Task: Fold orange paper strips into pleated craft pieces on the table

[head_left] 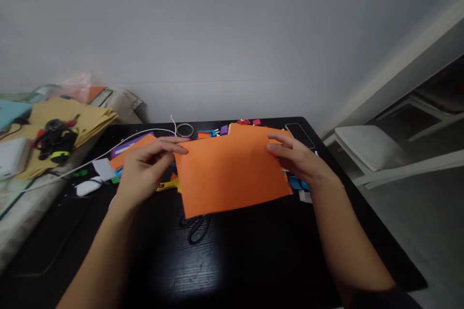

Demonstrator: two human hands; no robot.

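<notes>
An orange sheet of paper [232, 178] is held up above the black table, tilted toward me. My left hand [145, 166] pinches its upper left corner between thumb and fingers. At the upper right edge, my right hand [295, 157] grips the same sheet, fingers in front and the thumb hidden. Behind it lies more orange paper [250, 130], with a pale yellow edge showing. Part of a yellow tool [167, 185] and a looped black cord [199, 231] stick out from under the sheet.
The black table [253, 260] meets a pale wall. A white cable [134, 133] crosses the left side, near a white computer mouse [89, 186] and a roll of tape [185, 130]. Brown envelopes [87, 115] pile up at left. A phone-like dark rectangle [300, 135] lies back right; a white chair [366, 147] stands beyond.
</notes>
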